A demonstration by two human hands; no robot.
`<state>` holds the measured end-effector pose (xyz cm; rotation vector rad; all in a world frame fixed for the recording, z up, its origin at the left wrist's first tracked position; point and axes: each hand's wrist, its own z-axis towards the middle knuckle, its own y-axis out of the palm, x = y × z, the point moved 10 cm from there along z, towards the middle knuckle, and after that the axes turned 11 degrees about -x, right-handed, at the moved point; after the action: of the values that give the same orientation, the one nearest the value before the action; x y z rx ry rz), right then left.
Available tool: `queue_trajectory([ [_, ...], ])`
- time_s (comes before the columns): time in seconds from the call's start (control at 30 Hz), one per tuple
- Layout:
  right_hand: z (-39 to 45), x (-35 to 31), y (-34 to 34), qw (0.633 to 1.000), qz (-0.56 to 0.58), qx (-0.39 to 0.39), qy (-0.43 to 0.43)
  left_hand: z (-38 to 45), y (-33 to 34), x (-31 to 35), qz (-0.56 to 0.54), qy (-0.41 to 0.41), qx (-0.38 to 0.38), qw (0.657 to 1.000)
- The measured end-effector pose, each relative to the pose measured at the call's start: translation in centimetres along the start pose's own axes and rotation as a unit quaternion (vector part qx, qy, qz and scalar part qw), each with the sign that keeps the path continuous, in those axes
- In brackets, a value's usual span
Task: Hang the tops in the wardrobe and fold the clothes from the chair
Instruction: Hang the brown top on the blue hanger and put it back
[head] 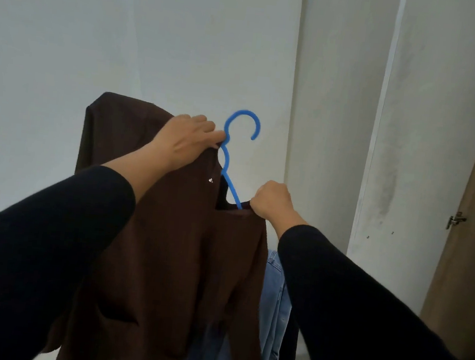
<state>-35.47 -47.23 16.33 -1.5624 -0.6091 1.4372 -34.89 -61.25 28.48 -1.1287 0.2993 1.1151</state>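
The dark brown cloth top (170,246) is held up in the air in front of a pale wall (99,33). It looks soft and floppy, and quite light. It bends and sags wherever nobody holds it, so I think it can slide off easily. The best places to hold it are the neck and the shoulders.

A thin blue plastic hanger (234,156) pokes out of the neck hole, with its hook on top. It looks stiff and smooth.

The left hand (186,140) is at the top, by one shoulder. Its fingers curl round the cloth and the hanger's neck. The right hand (272,199) is lower, at the other side of the neck hole. It pinches the edge of the cloth, right beside the hanger's arm.

Some light blue denim jeans (275,301) hang below, behind the top.
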Motion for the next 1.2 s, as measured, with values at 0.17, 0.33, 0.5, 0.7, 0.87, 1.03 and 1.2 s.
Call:
queue_trajectory([
  [0.17,-0.7,-0.4,-0.5,0.913,0.405,0.007,0.039,0.3,1.7,1.2,-0.062,-0.042,-0.051,0.996],
  [0.33,-1.4,-4.7,-1.0,0.906,0.415,0.044,-0.068,-0.5,4.3,-2.0,-0.208,-0.215,-0.079,0.951],
  [0.5,-2.3,-7.9,0.5,0.930,0.319,-0.025,-0.182,-2.3,4.6,-5.4,-0.288,-0.283,-0.018,0.915],
  [0.7,-4.5,-8.0,-5.8,0.931,0.005,0.312,-0.191,-4.0,3.2,-6.6,-0.362,-0.276,0.076,0.887],
  [0.87,-2.6,-6.9,-5.3,0.944,0.016,0.271,-0.189,-3.6,2.8,-5.7,-0.377,-0.245,0.091,0.888],
  [1.03,-1.2,-3.4,-5.3,0.969,0.064,0.211,-0.114,-4.0,3.1,-6.6,-0.371,-0.261,0.090,0.887],
  [1.2,-0.6,-1.1,-3.8,0.972,0.160,0.085,-0.151,-4.7,3.7,-7.6,-0.353,-0.274,0.080,0.891],
])
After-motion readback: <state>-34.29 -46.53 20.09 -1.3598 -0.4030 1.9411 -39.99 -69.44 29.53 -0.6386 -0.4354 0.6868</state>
